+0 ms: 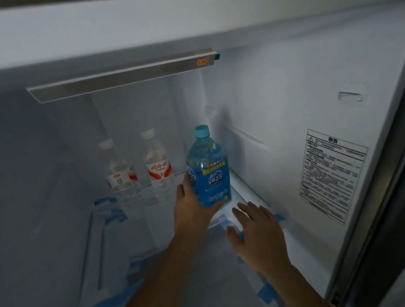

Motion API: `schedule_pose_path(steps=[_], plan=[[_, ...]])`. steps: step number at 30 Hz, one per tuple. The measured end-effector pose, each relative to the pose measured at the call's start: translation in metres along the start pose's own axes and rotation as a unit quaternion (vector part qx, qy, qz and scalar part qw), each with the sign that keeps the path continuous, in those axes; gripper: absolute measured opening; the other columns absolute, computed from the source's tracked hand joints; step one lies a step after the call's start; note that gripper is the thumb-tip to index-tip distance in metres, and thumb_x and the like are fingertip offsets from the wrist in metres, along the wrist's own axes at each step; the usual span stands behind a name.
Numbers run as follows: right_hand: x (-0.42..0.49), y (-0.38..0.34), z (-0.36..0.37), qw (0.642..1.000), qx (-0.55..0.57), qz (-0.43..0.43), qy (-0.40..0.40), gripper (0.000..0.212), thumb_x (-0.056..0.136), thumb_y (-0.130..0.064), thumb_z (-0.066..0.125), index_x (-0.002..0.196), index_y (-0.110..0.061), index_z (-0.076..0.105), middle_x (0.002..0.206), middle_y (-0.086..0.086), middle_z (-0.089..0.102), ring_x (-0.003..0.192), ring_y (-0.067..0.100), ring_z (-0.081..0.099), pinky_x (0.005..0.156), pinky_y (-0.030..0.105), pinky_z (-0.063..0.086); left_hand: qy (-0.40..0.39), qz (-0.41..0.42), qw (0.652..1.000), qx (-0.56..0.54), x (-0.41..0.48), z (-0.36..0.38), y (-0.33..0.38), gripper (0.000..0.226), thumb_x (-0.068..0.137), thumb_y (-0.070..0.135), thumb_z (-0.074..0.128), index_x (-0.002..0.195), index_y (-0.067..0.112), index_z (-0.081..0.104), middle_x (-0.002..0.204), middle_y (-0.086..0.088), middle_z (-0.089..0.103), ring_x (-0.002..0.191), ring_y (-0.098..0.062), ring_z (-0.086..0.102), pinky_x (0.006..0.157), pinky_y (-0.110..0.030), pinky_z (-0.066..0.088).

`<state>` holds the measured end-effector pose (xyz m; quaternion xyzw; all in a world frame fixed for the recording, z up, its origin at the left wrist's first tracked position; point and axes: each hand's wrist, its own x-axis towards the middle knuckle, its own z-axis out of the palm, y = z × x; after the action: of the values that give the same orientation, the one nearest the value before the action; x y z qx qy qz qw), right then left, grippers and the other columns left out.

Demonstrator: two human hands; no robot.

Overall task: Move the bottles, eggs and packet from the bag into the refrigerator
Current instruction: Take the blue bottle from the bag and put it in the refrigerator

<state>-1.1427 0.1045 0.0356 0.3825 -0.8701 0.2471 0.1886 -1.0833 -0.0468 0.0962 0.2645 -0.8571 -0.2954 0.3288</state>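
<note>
Dim, bluish, soft-focus picture; wide-angle edge bending.

Both bare forearms reach forward side by side, the left stretched further in. The left hand (190, 212) grips the lower part of a blue bottle (209, 175), with the thumb lying up its side. The right hand (255, 228) hovers just beside it, palm down, fingers straight and loosely spread.

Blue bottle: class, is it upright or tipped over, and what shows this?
Upright: the blue bottle has its teal cap directly above its base, and its label text sits level. The left hand grips its lower part.
</note>
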Motion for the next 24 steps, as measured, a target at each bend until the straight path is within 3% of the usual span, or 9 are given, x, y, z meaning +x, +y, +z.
schedule_pose_path(steps=[9, 16, 21, 24], plan=[[0.0, 0.0, 0.0, 1.0, -0.013, 0.0, -0.008, 0.054, 0.089, -0.05, 0.042, 0.121, -0.017, 0.071, 0.127, 0.003, 0.069, 0.121, 0.023, 0.063, 0.106, 0.042, 0.044, 0.001, -0.076, 0.994, -0.078, 0.033, 0.017, -0.003, 0.063, 0.078, 0.028, 0.083, 0.13, 0.017, 0.049, 0.12, -0.001, 0.067, 0.106, -0.019, 0.066, 0.094, -0.036, 0.055], [0.001, -0.001, -0.001, 1.0, -0.003, 0.009, -0.023, 0.054, 0.088, -0.05, 0.043, 0.121, -0.018, 0.07, 0.129, 0.003, 0.068, 0.123, 0.023, 0.062, 0.106, 0.042, 0.044, -0.018, -0.073, 0.996, -0.038, 0.053, 0.032, -0.021, 0.077, 0.081, 0.027, 0.08, 0.142, 0.01, 0.036, 0.128, -0.008, 0.062, 0.115, -0.025, 0.063, 0.098, -0.044, 0.055], [0.001, -0.004, -0.006, 0.999, 0.003, 0.017, -0.029, 0.054, 0.087, -0.05, 0.044, 0.122, -0.018, 0.07, 0.129, 0.002, 0.068, 0.122, 0.021, 0.061, 0.104, 0.041, 0.048, -0.056, -0.067, 0.996, 0.001, 0.057, 0.03, -0.019, 0.084, 0.09, 0.03, 0.07, 0.152, 0.004, 0.019, 0.138, -0.013, 0.057, 0.123, -0.031, 0.059, 0.102, -0.042, 0.052], [0.0, -0.003, -0.008, 0.999, -0.007, 0.005, -0.033, 0.053, 0.089, -0.05, 0.044, 0.122, -0.018, 0.07, 0.128, 0.003, 0.068, 0.121, 0.022, 0.062, 0.103, 0.042, 0.05, -0.057, -0.05, 0.997, 0.03, 0.044, 0.022, -0.017, 0.082, 0.091, 0.026, 0.069, 0.152, 0.003, 0.02, 0.141, -0.014, 0.052, 0.126, -0.03, 0.056, 0.104, -0.039, 0.049]])
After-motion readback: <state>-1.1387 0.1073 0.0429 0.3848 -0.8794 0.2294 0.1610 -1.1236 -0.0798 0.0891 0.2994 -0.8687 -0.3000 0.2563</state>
